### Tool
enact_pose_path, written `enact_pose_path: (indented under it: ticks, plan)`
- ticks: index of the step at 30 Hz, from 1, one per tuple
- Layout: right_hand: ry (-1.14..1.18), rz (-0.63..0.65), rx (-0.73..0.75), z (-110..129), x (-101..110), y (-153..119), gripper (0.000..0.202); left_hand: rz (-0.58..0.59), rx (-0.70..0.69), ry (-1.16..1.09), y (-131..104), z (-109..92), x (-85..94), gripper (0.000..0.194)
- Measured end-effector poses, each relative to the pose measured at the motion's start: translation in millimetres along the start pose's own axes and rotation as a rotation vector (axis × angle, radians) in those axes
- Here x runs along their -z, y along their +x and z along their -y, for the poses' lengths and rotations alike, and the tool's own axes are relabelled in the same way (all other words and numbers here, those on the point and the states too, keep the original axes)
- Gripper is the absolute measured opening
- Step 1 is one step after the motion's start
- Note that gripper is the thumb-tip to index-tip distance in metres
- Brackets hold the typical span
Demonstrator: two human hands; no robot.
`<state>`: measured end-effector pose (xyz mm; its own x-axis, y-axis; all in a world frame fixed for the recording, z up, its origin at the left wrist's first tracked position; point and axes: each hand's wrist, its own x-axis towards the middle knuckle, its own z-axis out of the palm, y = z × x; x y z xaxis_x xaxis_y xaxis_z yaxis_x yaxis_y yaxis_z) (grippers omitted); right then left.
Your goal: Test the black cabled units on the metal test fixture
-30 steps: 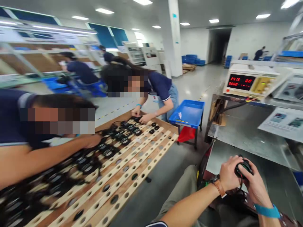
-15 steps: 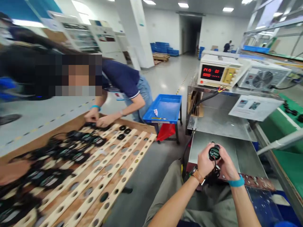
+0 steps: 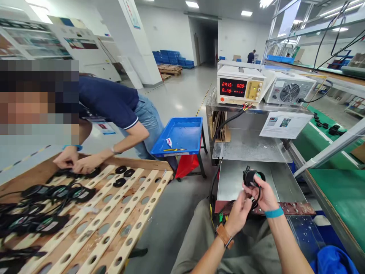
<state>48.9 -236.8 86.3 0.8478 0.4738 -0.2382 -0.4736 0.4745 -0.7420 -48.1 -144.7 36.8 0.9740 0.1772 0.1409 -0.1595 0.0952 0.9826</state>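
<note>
Sits in a bright room [image 3: 234, 42] with a glossy grey floor [image 3: 182, 95], beside a slatted wooden table [image 3: 159, 165]. Faces a metal shelf [image 3: 230, 186] below a power supply [image 3: 241, 85]. Clamps the right hand [image 3: 269, 196] around a black round device [image 3: 251, 178] above the shelf. Curls the left hand [image 3: 239, 215] near the cable [image 3: 259, 195]; cannot tell if gripping.
</note>
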Motion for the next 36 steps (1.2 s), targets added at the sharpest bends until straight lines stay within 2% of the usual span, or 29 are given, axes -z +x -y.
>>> enact_pose_path:
  ticks: [2, 3, 7, 10, 14, 17, 19, 23, 25, 30, 36]
  plan:
    - [0.049, 0.031, -0.047, 9.3, 2.3, 5.9, 0.049, 0.205, 0.087, -0.093, -17.0, 7.4, -9.6, 0.057]
    - [0.056, 0.046, -0.068, 12.4, 4.9, 10.9, 0.046, 0.261, 0.137, -0.136, -24.5, 12.3, -14.9, 0.058]
    - [0.017, 0.068, -0.142, 10.7, 27.1, 42.0, 0.043, 0.385, 0.482, -0.452, -46.5, 28.6, -27.8, 0.065]
    - [-0.104, 0.028, -0.155, -1.7, 52.9, 72.1, 0.045, 0.455, 0.667, -0.66, -53.8, 21.5, -18.5, 0.062]
    - [-0.308, -0.047, -0.202, -19.8, 85.8, 112.5, 0.048, 0.484, 0.688, -0.814, -43.6, -7.2, 10.3, 0.058]
    - [-0.386, -0.027, -0.275, -32.9, 107.5, 136.9, 0.046, 0.406, 0.58, -0.719, -17.9, -18.1, 29.2, 0.052]
    - [-0.411, 0.005, -0.319, -42.4, 121.4, 147.2, 0.046, 0.284, 0.47, -0.543, 5.5, -13.9, 37.4, 0.045]
    - [-0.429, 0.03, -0.38, -60.5, 143.9, 153.1, 0.047, -0.039, 0.337, -0.199, 50.0, 15.3, 42.3, 0.036]
    - [-0.438, 0.025, -0.394, -66.4, 150.4, 152.4, 0.045, -0.128, 0.345, -0.141, 63.6, 33.3, 39.8, 0.033]
    - [-0.46, 0.02, -0.432, -73.2, 157.5, 153.0, 0.037, -0.156, 0.478, -0.171, 71.7, 62.6, 31.3, 0.032]
    - [-0.413, 0.044, -0.45, -81.7, 161.1, 156.6, 0.03, -0.09, 0.585, -0.175, 72.9, 64.4, 32.6, 0.038]
